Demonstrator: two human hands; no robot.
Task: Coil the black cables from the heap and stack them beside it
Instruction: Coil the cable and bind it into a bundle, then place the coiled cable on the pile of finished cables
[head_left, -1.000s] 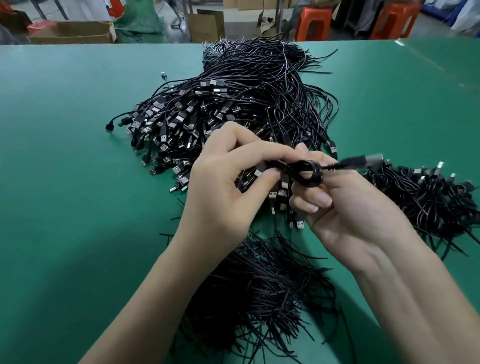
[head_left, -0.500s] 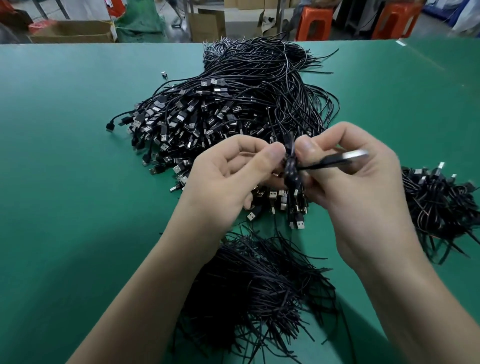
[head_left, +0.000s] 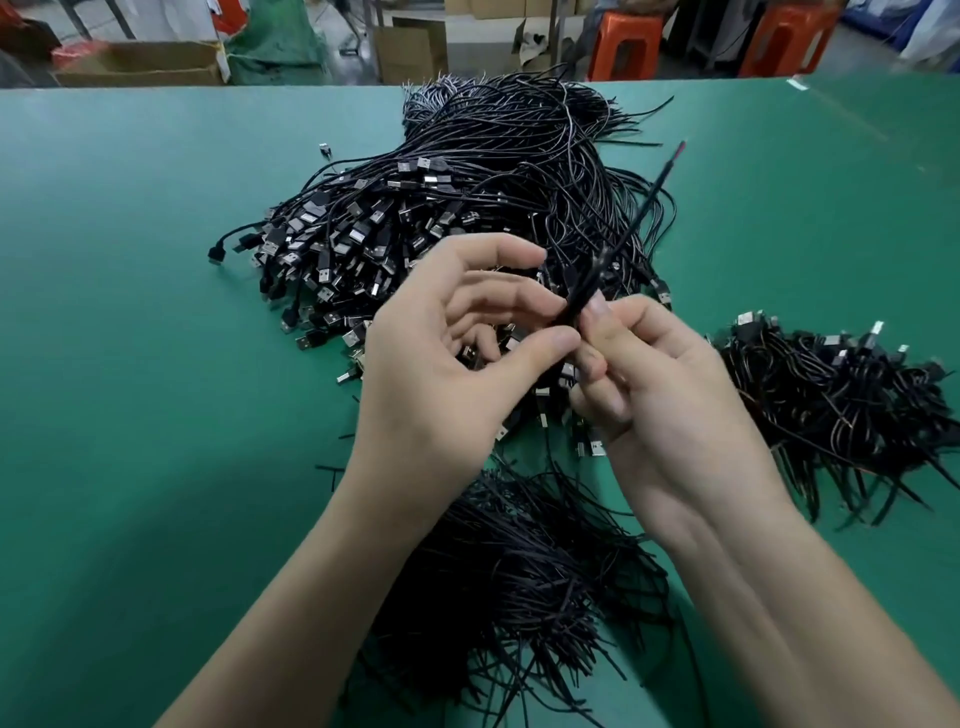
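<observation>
Both hands were up over the heap (head_left: 467, 197); the right hand (head_left: 675, 410) pinched a black cable (head_left: 623, 244) between thumb and fingers, its free end slanting up and away; the left hand (head_left: 441, 374) nipped it alongside, thumb against fingertip. Coiled cables (head_left: 831, 395) lay just right of the heap.

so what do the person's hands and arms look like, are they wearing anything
The left hand and right hand are bare: no gloves or rings in view. The left forearm and right forearm are bare too, with no sleeves, watch or markings showing up to the frame's edge. The visible fingernails look short and unpainted.
</observation>
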